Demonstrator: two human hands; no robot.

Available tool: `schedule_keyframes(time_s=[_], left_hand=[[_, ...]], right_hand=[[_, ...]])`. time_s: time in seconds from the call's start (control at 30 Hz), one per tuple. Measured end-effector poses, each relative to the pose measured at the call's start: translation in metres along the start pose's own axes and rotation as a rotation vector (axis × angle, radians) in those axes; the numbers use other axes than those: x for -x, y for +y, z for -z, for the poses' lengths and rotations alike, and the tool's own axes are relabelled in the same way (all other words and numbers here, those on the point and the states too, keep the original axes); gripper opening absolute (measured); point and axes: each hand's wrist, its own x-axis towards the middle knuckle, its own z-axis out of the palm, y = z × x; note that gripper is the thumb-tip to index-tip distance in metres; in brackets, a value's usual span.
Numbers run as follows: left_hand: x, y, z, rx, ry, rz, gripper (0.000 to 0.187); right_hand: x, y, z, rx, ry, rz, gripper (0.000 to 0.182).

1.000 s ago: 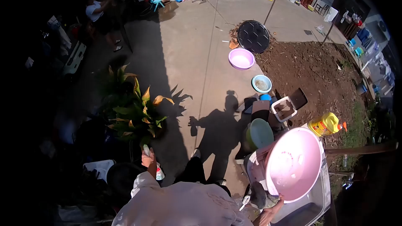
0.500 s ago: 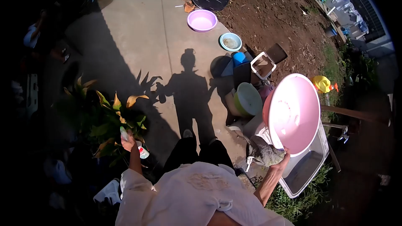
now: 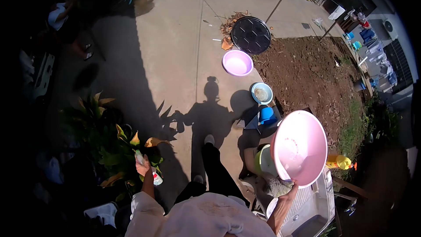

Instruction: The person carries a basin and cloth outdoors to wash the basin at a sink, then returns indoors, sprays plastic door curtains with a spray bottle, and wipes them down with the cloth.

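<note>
My left hand [image 3: 143,166] is closed around a spray bottle [image 3: 156,177], whose white lower part with a red label shows below the fingers. Green leaves of a potted plant [image 3: 115,156] are just beside it. On the other side, my right hand [image 3: 289,192] grips the lower rim of a large pink basin [image 3: 302,147], tilted so its inside faces me. A grey, rough-looking cloth [image 3: 275,187] is bunched in the same hand against the basin. Below the basin is a stone sink [image 3: 313,210], partly covered by it.
A purple basin [image 3: 237,63], a light blue basin [image 3: 262,93] and a blue bucket [image 3: 267,116] stand along the paving's edge by bare soil [image 3: 294,70]. A black round lid [image 3: 251,35] lies farther off. A yellow container [image 3: 337,162] is right of the pink basin. Another person [image 3: 59,16] is at the upper left.
One foot has stepped forward, and the view has tilted up to show more of the yard. Both hands keep their hold; the pink basin now covers more of the green bucket.
</note>
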Motion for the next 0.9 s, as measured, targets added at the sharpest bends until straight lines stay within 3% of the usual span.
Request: schedule_keyframes(time_s=[0.03, 0.13, 0.23, 0.37, 0.5, 0.63, 0.67, 0.7, 0.83, 0.9], left_hand=[[-0.008, 0.006, -0.008, -0.08, 0.063, 0.013, 0.055], [-0.018, 0.045, -0.008, -0.089, 0.134, 0.056, 0.051], [-0.028, 0.068, -0.011, -0.227, 0.189, 0.083, 0.04], [-0.03, 0.116, -0.017, -0.256, 0.188, 0.261, 0.037], [-0.044, 0.106, -0.052, -0.237, 0.322, 0.257, 0.035], [-0.056, 0.182, -0.056, -0.203, 0.282, 0.415, 0.036], [-0.066, 0.171, -0.069, -0.282, 0.33, 0.405, 0.038], [-0.082, 0.148, -0.085, -0.203, 0.283, 0.449, 0.037], [-0.148, 0.185, -0.128, -0.295, 0.314, 0.586, 0.037], [-0.194, 0.184, -0.167, -0.177, 0.341, 0.511, 0.042]], right_hand=[[-0.016, 0.004, -0.017, 0.017, 0.042, -0.004, 0.037], [-0.065, 0.017, -0.086, 0.011, -0.123, -0.087, 0.033], [-0.124, 0.026, -0.143, 0.009, -0.259, -0.226, 0.046], [-0.199, 0.046, -0.222, -0.002, -0.373, -0.333, 0.045], [-0.237, 0.065, -0.334, 0.117, -0.392, -0.375, 0.045], [-0.277, 0.094, -0.436, 0.188, -0.403, -0.389, 0.045], [-0.286, 0.103, -0.461, 0.197, -0.402, -0.389, 0.045], [-0.296, 0.111, -0.483, 0.2, -0.402, -0.385, 0.045], [-0.325, 0.137, -0.551, 0.187, -0.365, -0.346, 0.045], [-0.335, 0.144, -0.582, 0.175, -0.326, -0.301, 0.045]])
